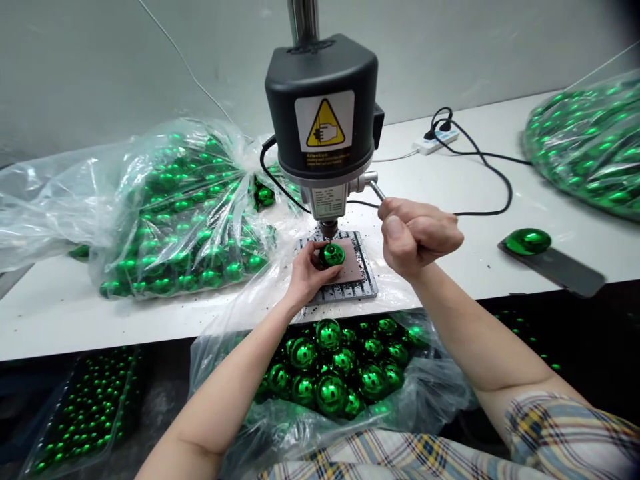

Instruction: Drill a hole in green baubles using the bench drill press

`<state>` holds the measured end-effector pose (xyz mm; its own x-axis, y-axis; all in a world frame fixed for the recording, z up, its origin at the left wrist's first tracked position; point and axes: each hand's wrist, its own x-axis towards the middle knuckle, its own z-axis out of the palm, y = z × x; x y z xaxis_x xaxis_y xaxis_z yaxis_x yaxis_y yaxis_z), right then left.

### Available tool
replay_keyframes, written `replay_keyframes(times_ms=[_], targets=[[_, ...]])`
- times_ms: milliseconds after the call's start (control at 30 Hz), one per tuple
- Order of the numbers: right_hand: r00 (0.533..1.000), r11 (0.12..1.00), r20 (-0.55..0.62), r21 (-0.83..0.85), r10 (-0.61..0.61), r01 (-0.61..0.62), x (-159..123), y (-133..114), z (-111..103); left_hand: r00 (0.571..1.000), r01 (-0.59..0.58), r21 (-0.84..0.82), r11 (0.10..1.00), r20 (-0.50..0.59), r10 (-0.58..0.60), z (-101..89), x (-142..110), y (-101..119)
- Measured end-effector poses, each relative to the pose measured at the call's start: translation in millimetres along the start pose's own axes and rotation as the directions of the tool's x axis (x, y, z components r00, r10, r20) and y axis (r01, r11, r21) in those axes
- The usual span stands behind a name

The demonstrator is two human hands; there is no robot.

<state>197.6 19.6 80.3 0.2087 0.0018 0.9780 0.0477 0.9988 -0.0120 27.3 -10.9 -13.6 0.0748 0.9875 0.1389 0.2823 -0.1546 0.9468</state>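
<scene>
Thumb and fingers of my left hand (311,270) curve around a shiny green bauble (332,254), gripping it on a flat board (353,261) under the chuck (329,228) of a bench drill press (323,110). Beneath the board lies the slotted metal base (367,290), with dark specks scattered about it. My right hand (419,235) is closed in a fist around the feed lever (378,191) at the machine's right side. Whether the drill bit touches the bauble is too small to tell.
An open plastic bag of green baubles (331,393) sits below the table edge. A full bag (185,220) stands left on the white table (480,247), another (593,143) at the right. A phone (575,272) bears a green dome-like piece (529,241). Cables run to a power strip (436,141).
</scene>
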Motion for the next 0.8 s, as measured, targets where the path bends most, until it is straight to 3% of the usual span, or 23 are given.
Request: replay_keyframes(times_ms=[133,267,333,400,433,500,533,567,600,633,667,700,767,800], targets=[[0.998,1.0,0.051,-0.004,0.03,-0.03,-2,-4,-1,1.0,0.002,0.02,1.0,0.004,-0.002,-1.0,-1,2],[0.96,0.966,-0.144,-0.061,0.24,-0.251,30,-2,12,1.0,0.021,0.035,0.999,-0.006,-0.021,3.6,1,2],[0.895,0.909,-0.178,-0.01,0.409,-0.417,57,5,22,0.999,0.031,0.058,0.998,-0.03,-0.03,3.5,0,5],[0.799,0.813,-0.157,0.065,0.581,-0.579,82,14,28,0.998,0.026,0.116,0.993,-0.06,-0.019,-5.4,-8,14],[0.756,0.768,-0.134,0.092,0.641,-0.634,91,19,30,0.999,0.015,0.169,0.986,-0.034,-0.01,-14.5,-14,22],[0.702,0.708,-0.098,0.121,0.706,-0.696,102,26,32,0.986,-0.027,0.316,0.948,0.162,-0.026,-41.0,-30,42],[0.689,0.694,-0.087,0.127,0.719,-0.709,103,28,32,0.935,-0.067,0.392,0.917,0.347,-0.08,-56.7,-36,53],[0.682,0.687,-0.082,0.132,0.726,-0.715,104,29,32,0.848,-0.103,0.449,0.888,0.507,-0.158,-72.4,-40,62],[0.679,0.684,-0.084,0.136,0.729,-0.717,103,29,31,0.764,-0.122,0.483,0.867,0.604,-0.229,-86.7,-40,70],[0.679,0.684,-0.091,0.14,0.729,-0.716,101,28,32,0.727,-0.124,0.509,0.852,0.631,-0.271,-98.8,-35,74],[0.678,0.684,-0.097,0.142,0.729,-0.715,100,27,32,0.748,-0.108,0.536,0.837,0.599,-0.286,-107.9,-23,75],[0.676,0.683,-0.104,0.142,0.73,-0.716,99,25,32,0.813,-0.082,0.566,0.82,0.514,-0.274,-113.8,-6,72],[0.67,0.68,-0.112,0.135,0.734,-0.721,99,22,33,0.954,-0.007,0.646,0.763,0.233,-0.189,-117.4,41,59],[0.667,0.677,-0.113,0.13,0.736,-0.725,99,20,34,0.984,0.037,0.695,0.718,0.099,-0.147,-116.2,68,50]])
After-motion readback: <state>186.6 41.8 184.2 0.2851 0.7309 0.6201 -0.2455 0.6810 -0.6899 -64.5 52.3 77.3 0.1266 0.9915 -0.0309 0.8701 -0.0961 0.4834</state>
